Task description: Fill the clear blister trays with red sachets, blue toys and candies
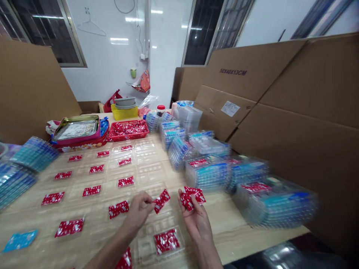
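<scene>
My left hand [139, 211] pinches a single red sachet [162, 200] at its corner, just above the table. My right hand [196, 220] holds a small bunch of red sachets [192, 197] fanned at the fingertips, close beside the single one. Below the hands a clear plastic tray [146, 246] holds a red sachet [166, 241]. More clear trays, each with a red sachet such as this one [118, 209], lie in rows across the wooden table [230, 231].
Stacks of filled clear packs [275, 203] line the right side, with more stacks [17, 168] at the left. A red basket of sachets [128, 130], a tin box [77, 129] and a yellow tub [124, 111] stand at the back. Cardboard sheets [294, 97] wall the table.
</scene>
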Motion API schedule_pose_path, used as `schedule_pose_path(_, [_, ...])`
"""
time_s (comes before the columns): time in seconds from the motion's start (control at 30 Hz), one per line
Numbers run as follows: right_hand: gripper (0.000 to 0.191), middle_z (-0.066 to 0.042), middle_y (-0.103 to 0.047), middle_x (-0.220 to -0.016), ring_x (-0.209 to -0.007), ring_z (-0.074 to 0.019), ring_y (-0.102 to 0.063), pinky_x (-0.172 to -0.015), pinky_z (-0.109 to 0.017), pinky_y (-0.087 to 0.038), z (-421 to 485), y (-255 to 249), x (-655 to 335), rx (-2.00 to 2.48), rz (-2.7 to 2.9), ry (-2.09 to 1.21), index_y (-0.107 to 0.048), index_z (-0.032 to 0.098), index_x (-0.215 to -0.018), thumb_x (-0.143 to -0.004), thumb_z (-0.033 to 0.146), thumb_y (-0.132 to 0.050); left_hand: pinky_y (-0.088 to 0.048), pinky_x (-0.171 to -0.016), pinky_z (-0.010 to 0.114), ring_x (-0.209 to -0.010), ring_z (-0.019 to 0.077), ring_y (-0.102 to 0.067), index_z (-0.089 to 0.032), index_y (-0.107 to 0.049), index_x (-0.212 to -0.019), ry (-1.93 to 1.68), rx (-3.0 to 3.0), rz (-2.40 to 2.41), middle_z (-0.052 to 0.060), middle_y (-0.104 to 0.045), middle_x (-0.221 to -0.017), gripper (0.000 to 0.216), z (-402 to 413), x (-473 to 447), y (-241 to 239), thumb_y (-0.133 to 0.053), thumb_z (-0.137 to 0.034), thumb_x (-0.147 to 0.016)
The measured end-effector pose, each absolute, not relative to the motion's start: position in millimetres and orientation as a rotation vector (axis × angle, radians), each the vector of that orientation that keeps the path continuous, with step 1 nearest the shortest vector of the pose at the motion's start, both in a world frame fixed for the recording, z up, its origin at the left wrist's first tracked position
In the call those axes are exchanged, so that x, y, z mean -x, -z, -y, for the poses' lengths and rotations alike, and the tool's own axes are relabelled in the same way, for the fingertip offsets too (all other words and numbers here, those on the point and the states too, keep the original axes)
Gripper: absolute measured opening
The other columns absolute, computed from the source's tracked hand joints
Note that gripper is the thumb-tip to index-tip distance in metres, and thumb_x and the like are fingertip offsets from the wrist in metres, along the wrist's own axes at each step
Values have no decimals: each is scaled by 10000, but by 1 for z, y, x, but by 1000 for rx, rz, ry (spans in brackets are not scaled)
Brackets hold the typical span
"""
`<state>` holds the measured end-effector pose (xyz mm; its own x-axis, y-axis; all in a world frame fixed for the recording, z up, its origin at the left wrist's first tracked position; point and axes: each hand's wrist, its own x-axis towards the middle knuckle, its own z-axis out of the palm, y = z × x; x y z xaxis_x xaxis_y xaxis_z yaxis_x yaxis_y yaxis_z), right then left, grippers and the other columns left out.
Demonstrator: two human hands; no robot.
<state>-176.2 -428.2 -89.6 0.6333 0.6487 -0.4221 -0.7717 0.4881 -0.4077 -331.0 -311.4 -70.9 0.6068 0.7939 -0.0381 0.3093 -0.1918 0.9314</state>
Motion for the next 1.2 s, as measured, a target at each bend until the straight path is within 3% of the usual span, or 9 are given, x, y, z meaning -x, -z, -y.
schedule_pose_path(0.1, [264, -35, -753, -874, -896, -217, -700, -807, -347, -571, 427, 95, 174, 618, -204, -870, -705, 182, -818, -589, 213, -832, -396, -779, 328, -817, 196, -530, -190, -589, -625, -522, -2047, -888, 15, -580, -752, 81, 289, 327, 71, -575, -203, -704])
schedule_pose_path(0.23, [264, -49, -750, -875, -912, -234, -694, -851, -395, -556, 425, 98, 178, 632, -178, -917, -703, 175, -838, -609, 219, -827, -356, -827, 368, -939, 222, -511, -188, -626, -696, -196, -2315, -1014, 37, -612, -884, 106, 285, 316, 72, -545, -137, -742])
schedule_pose_path(0.47, [249, -52, -757, -802, -815, -202, -706, -766, -325, -583, 416, 88, 189, 629, -224, -972, -708, 146, -749, -547, 168, -852, -343, -831, 434, -996, 309, -467, -152, -655, -803, -183, -2727, -1028, 122, -604, -983, 102, 295, 307, 63, -582, -188, -742])
schedule_pose_path(0.63, [283, -44, -755, -805, -764, -184, -698, -714, -322, -585, 409, 92, 202, 656, -223, -1002, -699, 151, -769, -532, 147, -854, -402, -809, 349, -888, 221, -537, -167, -638, -823, -446, -2304, -755, 75, -627, -874, 176, 297, 289, 62, -498, -270, -845])
schedule_pose_path(0.73, [311, -46, -753, -835, -771, -170, -690, -730, -315, -578, 405, 97, 206, 654, -202, -1040, -695, 151, -807, -542, 167, -856, -416, -764, 300, -802, 186, -568, -177, -628, -714, -468, -2081, -699, 35, -635, -766, 65, 292, 277, 67, -567, -168, -734])
schedule_pose_path(0.83, [351, -59, -750, -857, -782, -178, -687, -733, -323, -574, 402, 99, 205, 678, -184, -1053, -689, 145, -843, -544, 206, -862, -412, -747, 284, -760, 174, -571, -172, -610, -639, -535, -2035, -710, 25, -629, -713, 107, 286, 272, 74, -554, -81, -648])
schedule_pose_path(1.03, [420, -62, -747, -858, -765, -198, -688, -705, -332, -577, 394, 96, 202, 739, -170, -1075, -676, 142, -853, -499, 236, -881, -413, -743, 291, -772, 183, -569, -179, -620, -642, -496, -2036, -768, 20, -636, -720, 70, 277, 278, 85, -567, -139, -664])
schedule_pose_path(1.2, [456, -40, -749, -813, -728, -179, -688, -686, -321, -580, 391, 96, 194, 781, -176, -1027, -671, 160, -867, -477, 241, -894, -422, -744, 275, -818, 172, -563, -179, -618, -728, -499, -2199, -953, 24, -639, -813, 110, 236, 277, 76, -517, -190, -771])
